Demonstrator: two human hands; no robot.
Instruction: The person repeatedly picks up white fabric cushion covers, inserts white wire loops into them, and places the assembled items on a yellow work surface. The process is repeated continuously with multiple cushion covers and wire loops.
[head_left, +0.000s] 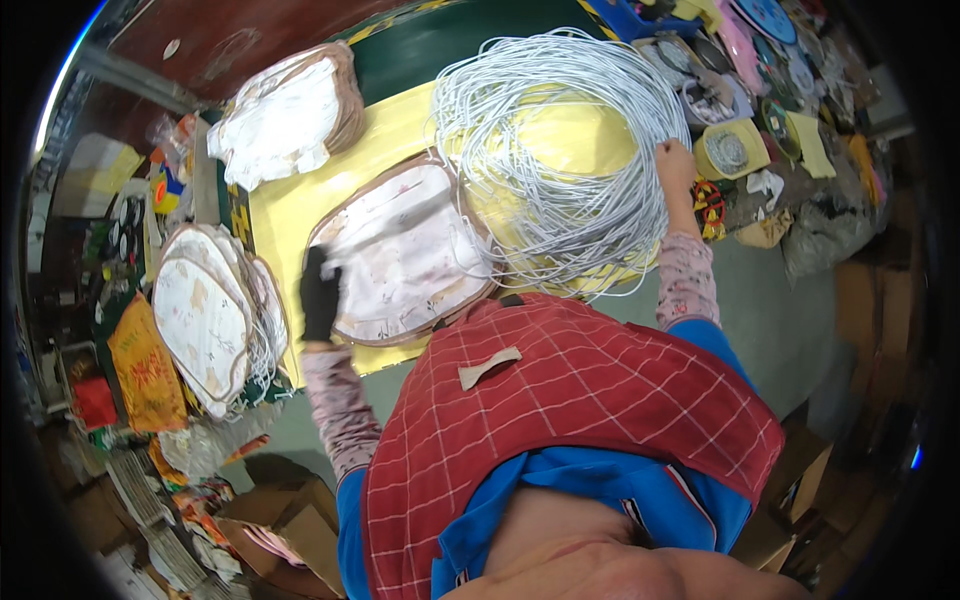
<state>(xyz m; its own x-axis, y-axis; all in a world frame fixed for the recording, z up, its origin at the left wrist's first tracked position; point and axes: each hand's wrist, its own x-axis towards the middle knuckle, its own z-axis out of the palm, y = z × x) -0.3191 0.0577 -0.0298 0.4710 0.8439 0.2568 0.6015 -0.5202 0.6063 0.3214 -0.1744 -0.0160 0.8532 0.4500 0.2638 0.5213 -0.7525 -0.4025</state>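
Note:
My left hand (320, 296), in a dark glove, is at the left edge of a pale floral fabric piece (405, 262) with a brown border. A blurred grey, rod-like thing (392, 230) reaches from the glove across the fabric; its kind is unclear. The left fingers look closed, though motion smears them. My bare right hand (676, 165) is closed at the right rim of a large loose coil of white cord (610, 230), gripping strands there. The coil lies on a yellow sheet (570, 135) and its lower left loops touch the fabric piece.
Two more stacks of fabric pieces lie on the left: an upper stack (280, 118) and a lower stack (200, 310) with cords hanging from it. At the right, a yellow tub (730, 150) holds coiled cord beside cluttered containers. Cardboard boxes (285, 525) stand below the table.

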